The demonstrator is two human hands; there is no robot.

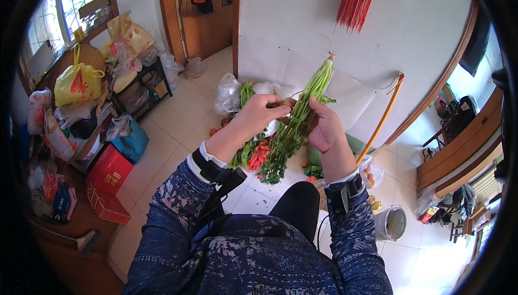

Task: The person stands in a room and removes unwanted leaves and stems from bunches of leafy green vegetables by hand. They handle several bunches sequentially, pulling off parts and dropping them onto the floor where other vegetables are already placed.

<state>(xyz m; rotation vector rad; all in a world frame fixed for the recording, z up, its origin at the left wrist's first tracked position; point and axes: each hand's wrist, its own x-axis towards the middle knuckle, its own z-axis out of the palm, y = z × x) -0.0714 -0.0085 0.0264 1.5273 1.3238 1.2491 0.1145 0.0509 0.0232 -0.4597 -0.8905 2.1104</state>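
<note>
A long bunch of leafy herbs [309, 96], which looks like coriander or thin celery, is held up in front of me. Its pale root end points up and away, and the dark feathery leaves hang towards me. My right hand [325, 127] grips the stems from the right, the thumb lying along them. On the other side, my left hand [265, 113] has its thumb and fingers pinched at the edge of the bunch, on what seems to be a thin stem. Red chili peppers [258, 156] lie below, partly hidden by the leaves.
Clear plastic bags [227, 93] and more greens [246, 93] lie near the wall. An orange-yellow stick [380, 119] leans on that wall to the right. A grey bin [391, 223] stands at my right. A red box [110, 169] and a blue bag [133, 139] are on the left.
</note>
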